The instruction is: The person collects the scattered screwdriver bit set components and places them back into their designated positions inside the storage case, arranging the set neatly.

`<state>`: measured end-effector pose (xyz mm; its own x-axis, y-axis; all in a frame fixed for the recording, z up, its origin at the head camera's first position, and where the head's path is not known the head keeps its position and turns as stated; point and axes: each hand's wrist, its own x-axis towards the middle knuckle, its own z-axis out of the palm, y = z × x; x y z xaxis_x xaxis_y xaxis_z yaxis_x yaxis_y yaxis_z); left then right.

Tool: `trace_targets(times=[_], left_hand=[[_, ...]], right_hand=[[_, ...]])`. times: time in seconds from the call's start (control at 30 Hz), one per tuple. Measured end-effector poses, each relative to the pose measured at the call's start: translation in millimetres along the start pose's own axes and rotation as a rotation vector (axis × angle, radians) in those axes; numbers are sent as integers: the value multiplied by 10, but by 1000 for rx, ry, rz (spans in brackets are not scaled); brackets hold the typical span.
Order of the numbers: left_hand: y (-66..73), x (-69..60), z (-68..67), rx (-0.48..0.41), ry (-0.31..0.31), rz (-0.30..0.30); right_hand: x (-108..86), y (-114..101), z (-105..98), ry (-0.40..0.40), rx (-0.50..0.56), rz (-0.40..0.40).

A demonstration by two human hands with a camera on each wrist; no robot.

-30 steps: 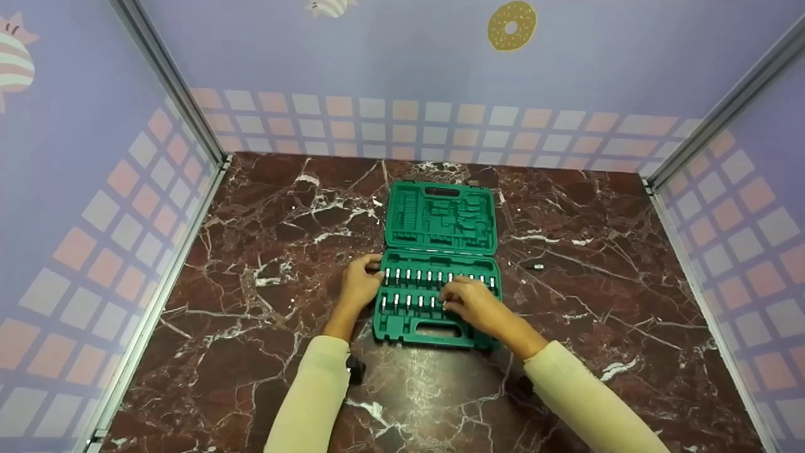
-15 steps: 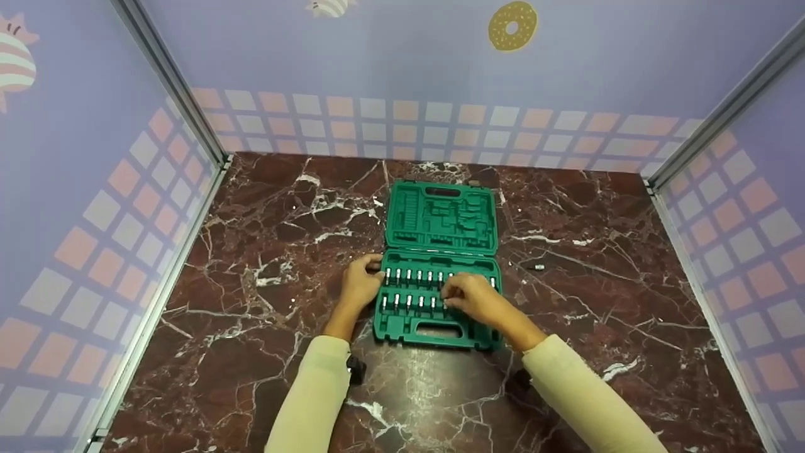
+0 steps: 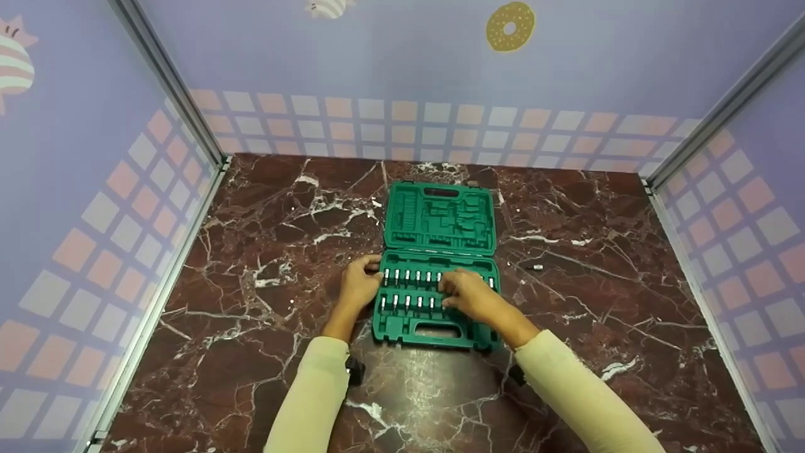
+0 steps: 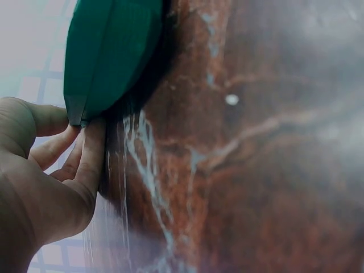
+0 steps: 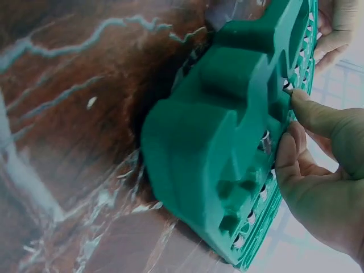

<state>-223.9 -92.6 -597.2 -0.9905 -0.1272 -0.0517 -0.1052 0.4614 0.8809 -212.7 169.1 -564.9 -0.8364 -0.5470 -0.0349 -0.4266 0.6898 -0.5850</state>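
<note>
A green tool case (image 3: pixel 409 328) lies open on the table, its lid folded back at the far side. Two rows of small silver-and-dark socket bits (image 3: pixel 407 302) stand in its near half. My left hand (image 3: pixel 360 283) grips the case's left edge by the hinge; in the left wrist view, thumb and fingers (image 4: pixel 91 151) meet at the case's corner. Over the right part of the rows is my right hand (image 3: pixel 475 296). Its thumb (image 5: pixel 304 108) touches near one bit, and the curled fingers stand apart from it over the rows. Several bits beneath this hand are hidden.
One loose socket bit (image 3: pixel 536 267) lies on the dark red marble table (image 3: pixel 585 251), right of the case. Patterned purple panels (image 3: pixel 427 63) enclose the table at the back and both sides.
My right hand has shifted slightly up and left over the case, and its thumb and fingers have parted from their earlier pinch near the lower row. The left hand stays put.
</note>
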Motion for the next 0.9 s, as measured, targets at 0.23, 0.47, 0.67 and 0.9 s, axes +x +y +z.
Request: trace_targets(times=[0.23, 0.47, 0.67, 0.9], left_hand=[[10, -1, -5, 4, 8, 9], [8, -6, -8, 8, 5, 9], [3, -2, -4, 11, 7, 9], [16, 11, -2, 11, 13, 13]], right_hand=[[24, 0, 22, 29, -4, 2], [-40, 21, 67, 73, 0, -26], [-155, 105, 137, 150, 33, -57], [-264, 201, 57, 220, 60, -131]])
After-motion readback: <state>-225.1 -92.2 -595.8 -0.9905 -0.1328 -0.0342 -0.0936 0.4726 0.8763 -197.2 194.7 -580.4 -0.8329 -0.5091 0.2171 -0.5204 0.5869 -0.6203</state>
